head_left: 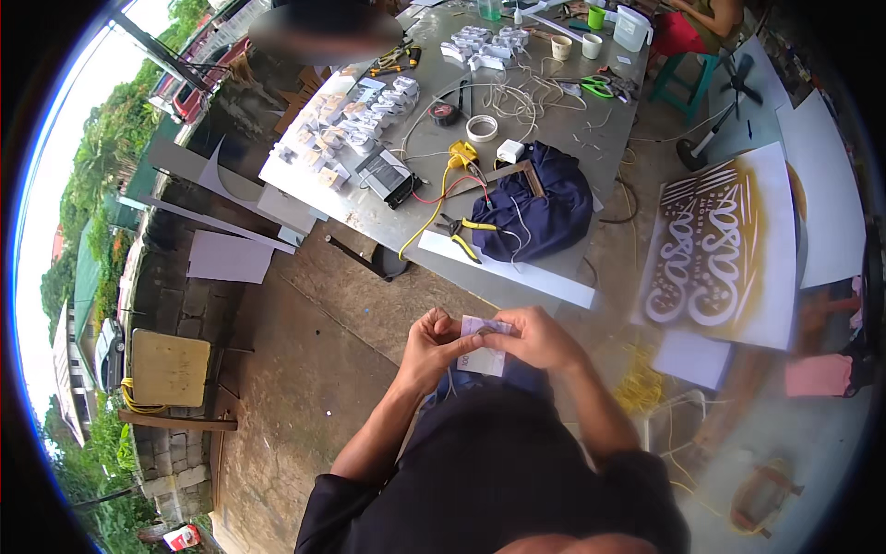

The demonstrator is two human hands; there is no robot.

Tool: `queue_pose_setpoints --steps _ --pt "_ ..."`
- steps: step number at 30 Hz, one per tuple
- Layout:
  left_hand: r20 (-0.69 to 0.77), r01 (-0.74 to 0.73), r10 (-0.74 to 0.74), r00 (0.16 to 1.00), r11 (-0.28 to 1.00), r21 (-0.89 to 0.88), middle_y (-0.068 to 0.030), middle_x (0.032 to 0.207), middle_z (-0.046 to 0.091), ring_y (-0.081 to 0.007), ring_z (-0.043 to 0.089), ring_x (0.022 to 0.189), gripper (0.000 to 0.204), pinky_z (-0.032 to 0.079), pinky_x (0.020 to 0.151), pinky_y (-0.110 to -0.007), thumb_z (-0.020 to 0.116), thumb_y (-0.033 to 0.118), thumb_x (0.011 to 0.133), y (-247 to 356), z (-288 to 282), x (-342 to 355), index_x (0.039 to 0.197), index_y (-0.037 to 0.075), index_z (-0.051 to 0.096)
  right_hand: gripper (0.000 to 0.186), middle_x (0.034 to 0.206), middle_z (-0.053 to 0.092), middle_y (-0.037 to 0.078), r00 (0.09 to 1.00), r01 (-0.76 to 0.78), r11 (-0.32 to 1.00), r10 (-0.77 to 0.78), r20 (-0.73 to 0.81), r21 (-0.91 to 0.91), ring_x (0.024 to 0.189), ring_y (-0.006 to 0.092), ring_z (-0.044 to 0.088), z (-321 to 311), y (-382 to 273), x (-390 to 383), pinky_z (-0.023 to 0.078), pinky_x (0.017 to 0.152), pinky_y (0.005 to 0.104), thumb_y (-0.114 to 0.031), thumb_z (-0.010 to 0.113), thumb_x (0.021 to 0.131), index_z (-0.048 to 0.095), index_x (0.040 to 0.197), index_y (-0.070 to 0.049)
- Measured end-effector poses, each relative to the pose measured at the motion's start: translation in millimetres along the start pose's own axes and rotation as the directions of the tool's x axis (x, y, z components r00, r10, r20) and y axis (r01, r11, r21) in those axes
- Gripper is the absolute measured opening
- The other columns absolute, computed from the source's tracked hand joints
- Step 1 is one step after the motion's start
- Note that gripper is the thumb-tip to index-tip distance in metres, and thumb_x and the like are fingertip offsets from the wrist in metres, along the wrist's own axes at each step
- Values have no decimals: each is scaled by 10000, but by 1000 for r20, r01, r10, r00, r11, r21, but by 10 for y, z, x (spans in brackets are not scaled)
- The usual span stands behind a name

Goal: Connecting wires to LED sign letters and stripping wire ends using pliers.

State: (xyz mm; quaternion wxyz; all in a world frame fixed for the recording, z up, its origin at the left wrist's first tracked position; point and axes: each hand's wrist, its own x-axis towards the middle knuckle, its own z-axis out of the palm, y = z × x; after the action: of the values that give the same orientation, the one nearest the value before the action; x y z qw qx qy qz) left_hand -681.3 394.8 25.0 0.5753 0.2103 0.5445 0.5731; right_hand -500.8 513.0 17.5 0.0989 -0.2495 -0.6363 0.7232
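A pale purple banknote (481, 360) is held between my two hands, just in front of my body and short of the table's near edge. My left hand (434, 343) pinches its left side with thumb and fingers. On the other side, my right hand (537, 338) grips the upper right part, its thumb lying across the note. My fingers cover some of the paper. Beyond my hands on the table lie yellow-handled pliers (467, 238) and a dark blue cloth bundle (540, 208).
The metal table (434, 198) carries rows of white channel letters (355, 120), a power supply (389, 175), a tape roll (481, 128) and loose wire. A white strip (508, 268) lies along its near edge. Stencilled sign board (715, 245) stands right. A person (711, 23) sits at the far right.
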Motion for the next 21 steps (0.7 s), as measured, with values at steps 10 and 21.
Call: queue_pose_setpoints --steps 10,21 --pt "-35 -115 114 993 993 -22 -75 873 685 -110 678 880 479 561 757 -245 773 -61 863 230 -197 1120 848 133 335 189 909 712 7 986 -126 985 138 -98 117 819 47 625 -478 -89 1002 501 703 226 -68 741 920 682 1072 26" --pt "10 -108 108 994 991 72 -56 827 657 -91 637 809 469 532 673 -235 780 -38 862 960 -1245 2757 850 113 336 142 1010 732 50 867 34 934 149 -475 356 931 87 657 -302 -220 2906 519 851 256 -31 658 964 682 1091 29"
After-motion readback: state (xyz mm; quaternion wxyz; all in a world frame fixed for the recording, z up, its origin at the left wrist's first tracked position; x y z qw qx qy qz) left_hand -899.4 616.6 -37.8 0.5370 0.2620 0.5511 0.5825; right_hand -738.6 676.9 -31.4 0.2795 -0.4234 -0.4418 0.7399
